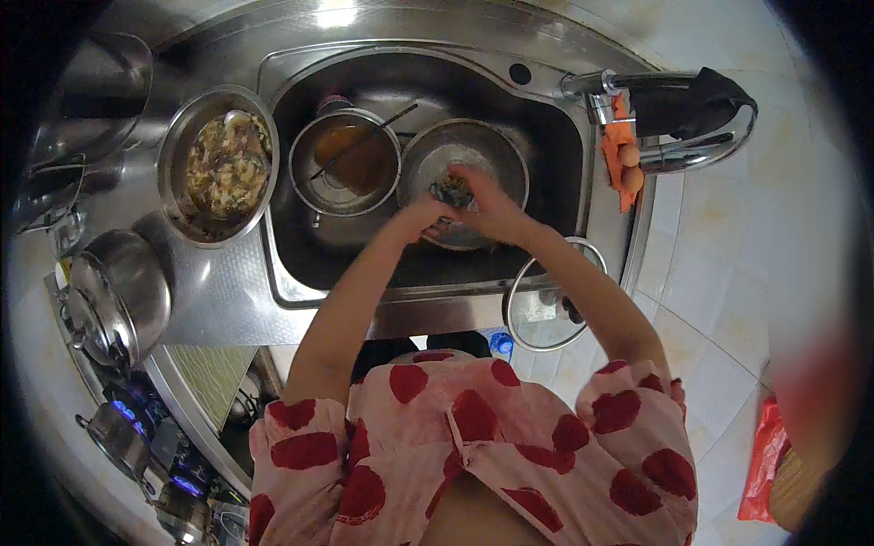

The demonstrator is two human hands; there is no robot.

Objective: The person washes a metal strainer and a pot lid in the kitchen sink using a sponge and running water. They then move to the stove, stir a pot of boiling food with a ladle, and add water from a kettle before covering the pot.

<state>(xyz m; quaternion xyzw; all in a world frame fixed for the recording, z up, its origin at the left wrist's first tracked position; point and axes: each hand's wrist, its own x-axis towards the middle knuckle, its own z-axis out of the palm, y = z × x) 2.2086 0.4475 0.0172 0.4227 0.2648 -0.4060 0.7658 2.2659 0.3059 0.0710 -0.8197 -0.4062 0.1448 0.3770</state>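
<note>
My left hand (427, 214) and my right hand (493, 206) meet over a round metal pan (505, 147) in the sink. Between them they grip a small dark, mottled wad (452, 193), which looks like a scouring pad; fingers hide part of it. Pale, wet-looking residue shows on the pan's bottom. Left of the pan stands a steel pot (307, 194) holding brown liquid, and a dark chopstick (362, 142) lies across it.
A steel basin (171, 170) of mixed food scraps rests left of the sink (437, 274). A glass lid (546, 310) overlaps the front right edge. The faucet (683, 160) extends at right, near an orange cloth (618, 136). Pots (116, 437) stand by lit gas burners (130, 414).
</note>
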